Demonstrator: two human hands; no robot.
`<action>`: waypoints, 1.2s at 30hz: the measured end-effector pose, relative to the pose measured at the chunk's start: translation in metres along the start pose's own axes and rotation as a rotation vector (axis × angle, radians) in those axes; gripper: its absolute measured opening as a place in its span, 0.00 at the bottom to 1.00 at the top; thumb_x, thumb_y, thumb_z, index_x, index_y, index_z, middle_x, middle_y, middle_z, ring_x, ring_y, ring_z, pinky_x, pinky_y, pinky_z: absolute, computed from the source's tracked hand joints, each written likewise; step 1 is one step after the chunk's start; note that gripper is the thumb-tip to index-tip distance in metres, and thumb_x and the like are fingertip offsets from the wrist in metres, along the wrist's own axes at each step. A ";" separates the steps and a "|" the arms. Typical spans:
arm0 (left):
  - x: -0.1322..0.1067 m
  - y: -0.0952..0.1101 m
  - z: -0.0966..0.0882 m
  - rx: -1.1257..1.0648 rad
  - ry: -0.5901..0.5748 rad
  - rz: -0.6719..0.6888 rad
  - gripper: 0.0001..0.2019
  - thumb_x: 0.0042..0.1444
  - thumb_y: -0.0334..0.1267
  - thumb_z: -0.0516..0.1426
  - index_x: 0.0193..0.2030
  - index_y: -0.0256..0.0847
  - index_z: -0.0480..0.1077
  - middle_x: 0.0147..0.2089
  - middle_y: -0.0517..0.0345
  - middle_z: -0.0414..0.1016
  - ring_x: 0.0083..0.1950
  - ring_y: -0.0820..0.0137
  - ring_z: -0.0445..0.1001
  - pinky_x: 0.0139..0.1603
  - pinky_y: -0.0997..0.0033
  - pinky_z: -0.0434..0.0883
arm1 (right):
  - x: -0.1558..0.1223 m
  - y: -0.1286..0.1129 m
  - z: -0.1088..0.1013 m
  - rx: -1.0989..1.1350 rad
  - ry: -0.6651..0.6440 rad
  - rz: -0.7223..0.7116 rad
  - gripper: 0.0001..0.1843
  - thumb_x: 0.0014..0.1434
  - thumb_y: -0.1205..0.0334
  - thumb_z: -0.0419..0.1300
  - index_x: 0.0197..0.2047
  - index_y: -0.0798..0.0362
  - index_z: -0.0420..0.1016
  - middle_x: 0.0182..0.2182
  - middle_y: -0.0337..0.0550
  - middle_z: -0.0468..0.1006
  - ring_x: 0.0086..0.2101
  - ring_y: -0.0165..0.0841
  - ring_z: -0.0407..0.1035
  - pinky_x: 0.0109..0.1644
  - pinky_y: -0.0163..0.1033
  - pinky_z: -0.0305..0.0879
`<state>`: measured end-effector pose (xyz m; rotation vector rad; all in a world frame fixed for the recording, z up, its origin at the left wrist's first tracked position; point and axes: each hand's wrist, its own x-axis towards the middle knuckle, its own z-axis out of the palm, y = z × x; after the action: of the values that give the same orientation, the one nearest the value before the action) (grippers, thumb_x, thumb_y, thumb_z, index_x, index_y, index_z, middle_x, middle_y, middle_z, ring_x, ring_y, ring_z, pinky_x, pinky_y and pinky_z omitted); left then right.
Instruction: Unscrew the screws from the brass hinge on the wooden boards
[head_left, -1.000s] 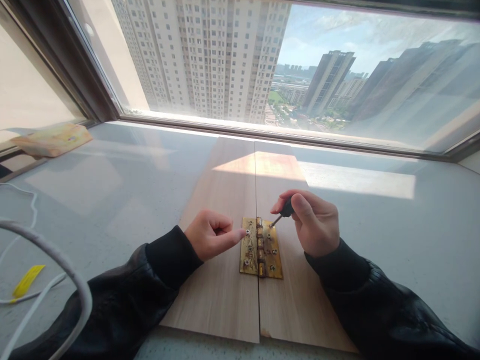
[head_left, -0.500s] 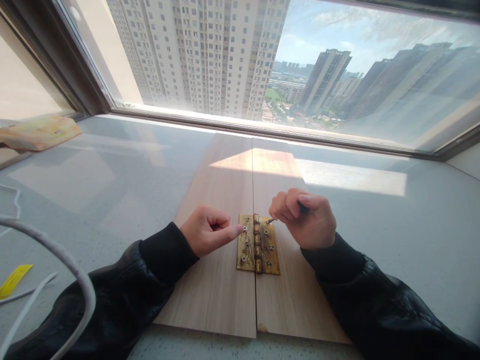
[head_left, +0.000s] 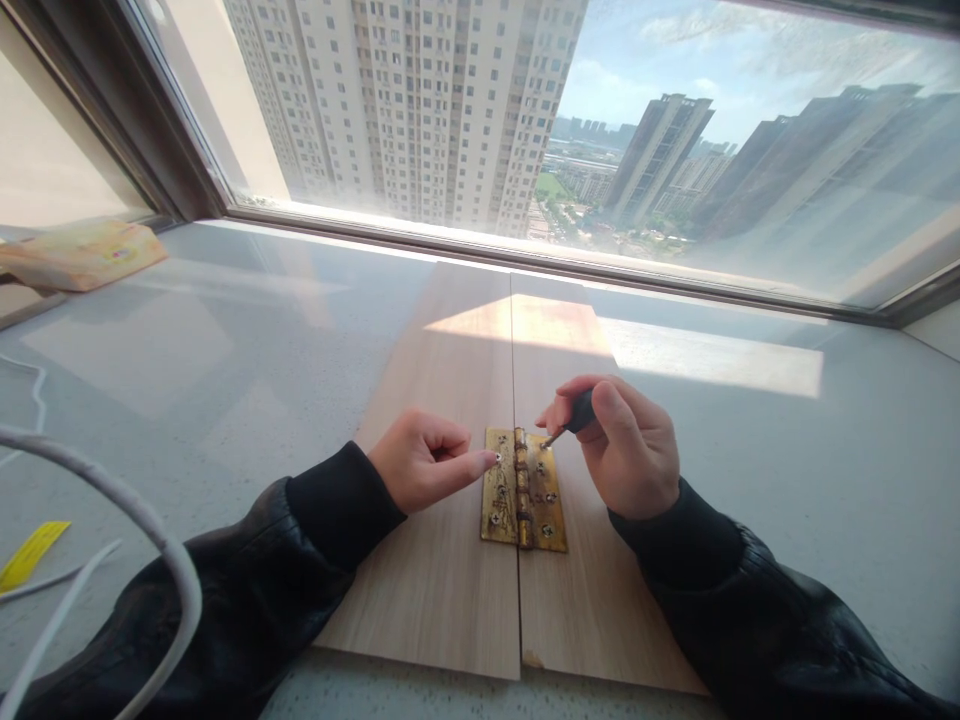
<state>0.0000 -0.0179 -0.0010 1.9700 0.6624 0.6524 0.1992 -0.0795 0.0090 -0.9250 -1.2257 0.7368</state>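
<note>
A worn brass hinge (head_left: 523, 490) lies flat across the seam between two pale wooden boards, the left board (head_left: 427, 600) and the right board (head_left: 592, 600). Several cross-head screws sit in its two leaves. My right hand (head_left: 630, 440) grips a screwdriver (head_left: 580, 410) with a dark handle; its tip meets the screw at the top of the right leaf. My left hand (head_left: 427, 460) is curled, its thumb tip resting on the edge of the left leaf by a screw. Nothing shows between its fingers.
The boards rest on a pale speckled sill (head_left: 300, 370) below a window. A white cable (head_left: 150, 530) loops at the lower left, with a yellow tag (head_left: 34, 555) beside it. An orange-patterned packet (head_left: 90, 255) lies at the far left.
My right hand has turned and its fingers have shifted, so the screwdriver handle now shows. The left hand keeps its place at the hinge. The view has shifted slightly.
</note>
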 end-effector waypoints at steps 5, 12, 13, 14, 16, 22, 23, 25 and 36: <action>0.001 -0.001 0.000 0.003 -0.008 0.002 0.23 0.53 0.41 0.55 0.15 0.39 0.47 0.17 0.68 0.41 0.20 0.81 0.44 0.21 0.75 0.44 | 0.006 -0.003 0.002 0.103 -0.081 0.069 0.16 0.61 0.56 0.50 0.23 0.51 0.61 0.17 0.34 0.58 0.20 0.28 0.54 0.25 0.38 0.52; 0.000 -0.001 -0.001 -0.002 -0.023 -0.005 0.22 0.52 0.40 0.54 0.15 0.40 0.47 0.17 0.68 0.41 0.21 0.81 0.43 0.21 0.74 0.44 | 0.017 -0.008 -0.002 0.118 -0.162 0.158 0.20 0.55 0.57 0.50 0.15 0.50 0.51 0.11 0.29 0.47 0.15 0.24 0.44 0.24 0.39 0.53; 0.000 -0.001 -0.001 -0.002 -0.026 -0.007 0.22 0.53 0.40 0.54 0.15 0.40 0.47 0.18 0.68 0.41 0.21 0.81 0.43 0.21 0.74 0.44 | 0.016 -0.007 -0.002 0.113 -0.141 0.146 0.19 0.55 0.58 0.51 0.15 0.50 0.52 0.11 0.29 0.48 0.15 0.25 0.45 0.24 0.39 0.53; 0.000 -0.001 -0.001 -0.002 -0.029 -0.008 0.22 0.53 0.40 0.54 0.15 0.39 0.47 0.18 0.68 0.41 0.21 0.81 0.43 0.21 0.74 0.44 | 0.015 -0.006 -0.002 0.103 -0.112 0.127 0.19 0.56 0.58 0.51 0.16 0.50 0.54 0.12 0.31 0.52 0.15 0.25 0.49 0.24 0.39 0.53; 0.000 -0.002 -0.001 0.001 -0.034 -0.009 0.22 0.53 0.40 0.54 0.15 0.39 0.47 0.18 0.68 0.41 0.21 0.81 0.43 0.21 0.74 0.44 | 0.012 -0.002 -0.002 0.073 -0.029 0.073 0.16 0.56 0.58 0.53 0.18 0.51 0.61 0.17 0.36 0.62 0.20 0.28 0.59 0.27 0.40 0.57; 0.000 -0.001 -0.001 -0.008 -0.024 0.004 0.22 0.53 0.39 0.54 0.15 0.40 0.46 0.18 0.68 0.41 0.21 0.81 0.43 0.21 0.74 0.45 | 0.007 0.007 -0.005 -0.045 0.245 -0.084 0.12 0.53 0.55 0.64 0.25 0.51 0.69 0.20 0.34 0.69 0.22 0.28 0.65 0.27 0.37 0.61; 0.000 -0.001 -0.001 -0.009 -0.022 0.000 0.22 0.52 0.39 0.54 0.15 0.40 0.46 0.17 0.68 0.41 0.20 0.81 0.43 0.21 0.74 0.44 | 0.007 0.006 -0.006 -0.070 0.259 -0.098 0.13 0.52 0.55 0.66 0.24 0.51 0.69 0.19 0.35 0.71 0.21 0.28 0.66 0.26 0.37 0.61; 0.000 0.000 0.000 -0.009 -0.021 -0.007 0.21 0.52 0.39 0.54 0.15 0.40 0.47 0.17 0.68 0.42 0.20 0.81 0.43 0.21 0.74 0.44 | 0.007 0.003 -0.008 -0.119 0.255 -0.113 0.13 0.50 0.56 0.68 0.23 0.51 0.70 0.18 0.36 0.73 0.21 0.30 0.68 0.24 0.37 0.62; 0.001 0.001 0.001 0.006 -0.001 -0.018 0.21 0.52 0.40 0.54 0.15 0.39 0.47 0.17 0.68 0.43 0.20 0.81 0.44 0.20 0.75 0.45 | -0.002 0.001 0.003 -0.127 0.145 -0.048 0.19 0.64 0.53 0.52 0.26 0.52 0.73 0.17 0.37 0.71 0.21 0.31 0.69 0.27 0.41 0.64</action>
<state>0.0015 -0.0179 -0.0005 1.9677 0.6816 0.6388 0.1961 -0.0802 0.0080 -1.0322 -1.1720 0.5487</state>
